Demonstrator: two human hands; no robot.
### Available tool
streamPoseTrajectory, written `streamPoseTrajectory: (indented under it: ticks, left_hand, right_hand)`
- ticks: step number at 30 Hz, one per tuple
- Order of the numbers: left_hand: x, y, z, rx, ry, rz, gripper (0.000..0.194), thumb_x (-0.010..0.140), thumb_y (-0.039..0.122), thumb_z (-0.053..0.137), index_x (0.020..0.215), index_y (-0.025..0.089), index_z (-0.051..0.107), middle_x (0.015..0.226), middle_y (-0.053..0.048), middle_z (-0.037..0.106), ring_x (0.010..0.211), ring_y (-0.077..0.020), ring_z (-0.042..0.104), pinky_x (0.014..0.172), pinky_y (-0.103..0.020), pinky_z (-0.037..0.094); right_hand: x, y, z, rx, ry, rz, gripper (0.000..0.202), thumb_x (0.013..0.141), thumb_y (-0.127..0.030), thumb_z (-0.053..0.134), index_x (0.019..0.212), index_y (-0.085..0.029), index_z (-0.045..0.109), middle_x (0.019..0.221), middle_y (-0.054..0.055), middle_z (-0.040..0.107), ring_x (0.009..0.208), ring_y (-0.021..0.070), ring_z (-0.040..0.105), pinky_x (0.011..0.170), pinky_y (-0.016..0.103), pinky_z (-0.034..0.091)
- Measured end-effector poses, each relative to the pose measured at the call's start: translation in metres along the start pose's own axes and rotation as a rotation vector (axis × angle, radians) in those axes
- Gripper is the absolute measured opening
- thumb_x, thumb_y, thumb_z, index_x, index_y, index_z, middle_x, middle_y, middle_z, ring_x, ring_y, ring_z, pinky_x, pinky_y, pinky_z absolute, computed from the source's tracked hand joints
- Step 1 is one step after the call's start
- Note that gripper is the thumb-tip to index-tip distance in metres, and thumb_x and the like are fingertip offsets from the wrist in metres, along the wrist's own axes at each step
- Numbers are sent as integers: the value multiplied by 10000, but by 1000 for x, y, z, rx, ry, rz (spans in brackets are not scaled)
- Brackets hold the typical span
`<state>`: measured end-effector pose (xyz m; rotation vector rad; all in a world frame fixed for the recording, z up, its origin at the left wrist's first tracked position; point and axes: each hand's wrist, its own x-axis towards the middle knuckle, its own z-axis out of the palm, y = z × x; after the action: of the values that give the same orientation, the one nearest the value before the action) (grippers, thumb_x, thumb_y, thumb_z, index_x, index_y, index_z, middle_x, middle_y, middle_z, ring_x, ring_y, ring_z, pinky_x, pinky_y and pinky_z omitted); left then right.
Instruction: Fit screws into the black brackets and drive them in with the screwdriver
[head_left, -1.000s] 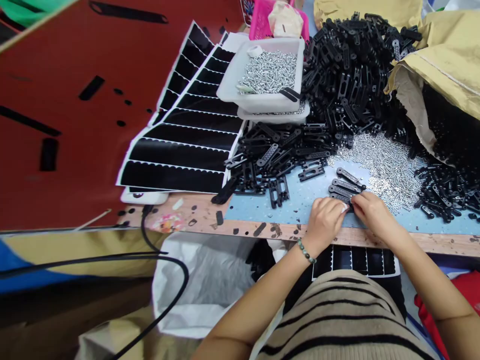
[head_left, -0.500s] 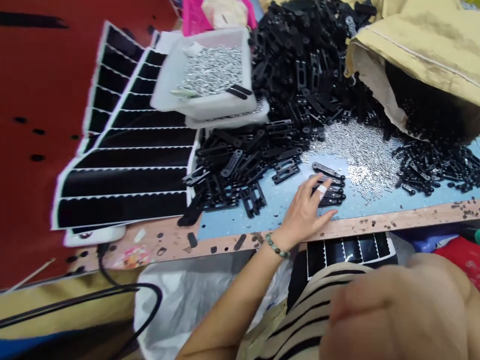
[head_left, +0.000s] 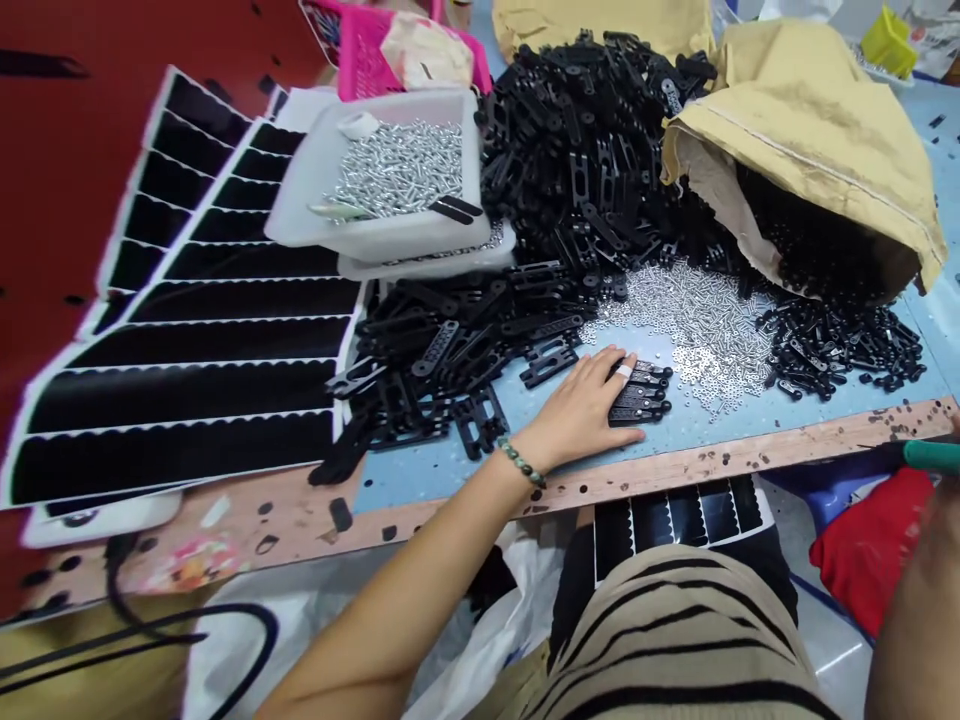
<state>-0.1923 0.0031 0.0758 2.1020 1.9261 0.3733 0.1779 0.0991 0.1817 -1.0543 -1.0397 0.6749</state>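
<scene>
My left hand [head_left: 589, 405] lies with fingers stretched over a row of flat black plastic arms [head_left: 641, 392]. These sit side by side on the blue table top, with small metal pieces on some of them; the fingers cover their left ends. A white band wraps one finger. At the right edge, my right hand [head_left: 946, 508] is blurred and mostly out of frame, its fingers hidden. Directly by it is a green handle [head_left: 931, 456] with a thin dark shaft, like a screwdriver's. Whether the hand grips it does not show.
Beyond my left hand lie loose metal pins [head_left: 697, 320] and a heap of black parts [head_left: 581, 150]. A white tub [head_left: 409, 235] of pins stands back left, near black sticker sheets [head_left: 202, 340]. A yellow paper sack [head_left: 817, 110] opens towards small black parts [head_left: 832, 345].
My right hand has moved from close in front of the camera to the right edge, beside the green handle. My left hand stays on the black arms, fingers closer together. The view has shifted.
</scene>
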Motion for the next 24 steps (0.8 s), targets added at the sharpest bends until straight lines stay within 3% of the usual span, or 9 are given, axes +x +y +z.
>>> streamPoseTrajectory:
  ticks: [2,6,9,13,17,24]
  left_hand:
    - [-4,2,1,-9,11,4,929,752,582,646,1459,135,242,1473,-206,304,1401,-360,231,1151,-522,213]
    - [-10,3,4,-40,53,-6,790,837,504,574,1459,146,244,1483,-182,295,1417,-338,198,1155,-490,234]
    - [-14,4,8,-94,100,-18,786,841,490,569,1464,150,232,1490,-177,283,1422,-336,182,1149,-485,256]
    - [-17,4,11,-148,165,6,805,806,428,597,1464,149,229,1488,-179,277,1421,-335,175,1151,-493,253]
    - [-19,2,13,-191,188,14,768,823,388,581,1467,170,224,1484,-164,286,1414,-327,194,1150,-506,249]
    - [-21,2,12,-222,170,6,789,819,391,608,1469,184,210,1488,-166,284,1409,-333,196,1146,-519,239]
  right_hand:
    - [1,12,11,22,-40,-42,419,580,-299,852,946,-340,650,1104,6,624,851,206,662,806,394,556]
    - [-23,20,69,168,-360,4,510,758,-490,673,1190,-289,492,910,11,675,609,163,641,702,429,559]
    - [-48,17,125,331,-553,14,454,769,-344,678,1170,-262,482,672,-78,588,515,106,549,740,401,555]
    - [-70,16,179,440,-636,-51,213,760,-216,638,933,-234,516,617,-89,539,498,90,520,660,318,533]
    - [-79,19,203,469,-736,-50,123,780,-231,565,874,-228,486,543,-94,504,440,97,495,571,291,492]
    - [-86,24,218,542,-826,-60,112,779,-245,544,868,-231,476,509,-105,460,373,86,425,481,262,432]
